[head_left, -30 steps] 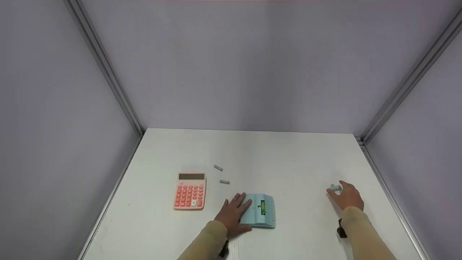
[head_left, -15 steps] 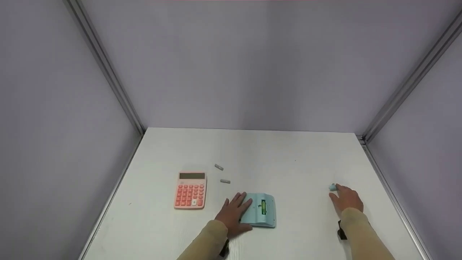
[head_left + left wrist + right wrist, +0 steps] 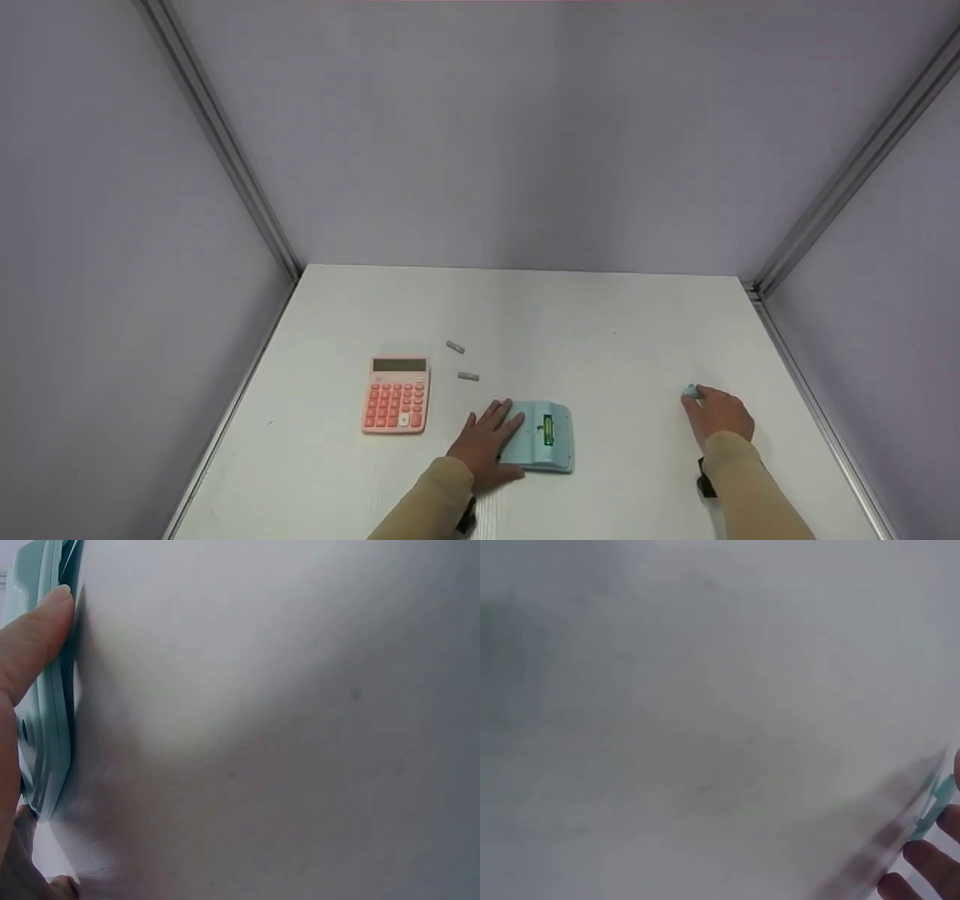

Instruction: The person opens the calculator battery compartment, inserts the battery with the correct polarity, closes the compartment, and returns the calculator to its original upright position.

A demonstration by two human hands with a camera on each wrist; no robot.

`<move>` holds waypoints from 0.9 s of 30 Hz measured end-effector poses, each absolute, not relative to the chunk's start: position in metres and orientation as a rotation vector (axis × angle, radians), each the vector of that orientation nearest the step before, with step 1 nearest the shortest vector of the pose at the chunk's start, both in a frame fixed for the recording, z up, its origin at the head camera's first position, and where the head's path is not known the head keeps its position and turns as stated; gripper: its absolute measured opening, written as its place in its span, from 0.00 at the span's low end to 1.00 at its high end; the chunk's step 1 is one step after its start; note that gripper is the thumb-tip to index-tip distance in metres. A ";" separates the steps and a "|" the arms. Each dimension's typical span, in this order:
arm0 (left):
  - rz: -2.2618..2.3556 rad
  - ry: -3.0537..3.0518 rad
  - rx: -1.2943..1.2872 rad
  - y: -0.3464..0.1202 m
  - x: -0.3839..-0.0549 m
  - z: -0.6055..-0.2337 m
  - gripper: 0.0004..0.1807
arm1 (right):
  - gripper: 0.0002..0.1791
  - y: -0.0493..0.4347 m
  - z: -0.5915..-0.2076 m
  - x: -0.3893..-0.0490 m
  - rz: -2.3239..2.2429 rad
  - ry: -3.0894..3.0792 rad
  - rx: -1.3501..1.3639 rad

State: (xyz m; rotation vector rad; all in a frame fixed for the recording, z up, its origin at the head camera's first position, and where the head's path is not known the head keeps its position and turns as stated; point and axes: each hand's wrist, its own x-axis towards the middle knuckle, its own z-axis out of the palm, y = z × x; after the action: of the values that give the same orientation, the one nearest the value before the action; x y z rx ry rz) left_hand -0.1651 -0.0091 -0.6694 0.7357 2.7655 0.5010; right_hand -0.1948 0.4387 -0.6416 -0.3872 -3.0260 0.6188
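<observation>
A light-blue calculator (image 3: 531,446) lies face down on the white table, its small battery slot showing a green battery (image 3: 548,430). My left hand (image 3: 484,454) rests on the calculator's left part with fingers spread and straight. In the left wrist view the thumb (image 3: 37,634) lies against the calculator's side edge. Far to the right, my right hand (image 3: 721,414) pinches a small light-blue battery cover (image 3: 690,391) between thumb and index finger, low over the table. The right wrist view shows only a sliver of the cover (image 3: 934,808) beside the fingertips.
A pink calculator (image 3: 395,396) lies face up left of my left hand. Two grey batteries (image 3: 455,346) lie apart between the calculators, farther back. Grey panels (image 3: 525,135) enclose the table (image 3: 585,322) at the back and both sides.
My right thumb and index finger have closed in on the battery cover, and the cover has turned and shifted slightly left. My left hand and the blue calculator stay put.
</observation>
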 end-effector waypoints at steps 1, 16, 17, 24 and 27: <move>0.495 2.771 0.738 -0.009 -0.165 -0.670 0.54 | 0.29 0.438 -0.641 -0.195 0.636 -3.026 -0.392; 0.466 2.761 0.729 -0.009 -0.166 -0.666 0.54 | 0.27 0.429 -0.637 -0.191 0.684 -2.997 -0.408; 0.464 2.760 0.728 -0.009 -0.166 -0.666 0.54 | 0.27 0.429 -0.637 -0.192 0.685 -2.997 -0.412; 0.523 2.765 0.739 -0.010 -0.165 -0.669 0.54 | 0.28 0.432 -0.642 -0.194 0.641 -2.984 -0.388; 0.516 2.771 0.741 -0.010 -0.165 -0.670 0.54 | 0.27 0.430 -0.640 -0.192 0.656 -2.981 -0.394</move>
State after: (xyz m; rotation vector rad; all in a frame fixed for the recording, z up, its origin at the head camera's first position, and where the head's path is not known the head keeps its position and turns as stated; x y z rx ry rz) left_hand -0.1652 -0.0098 -0.6702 0.7415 2.7711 0.5159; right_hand -0.1922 0.4298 -0.6398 -0.3944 -2.9815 0.6557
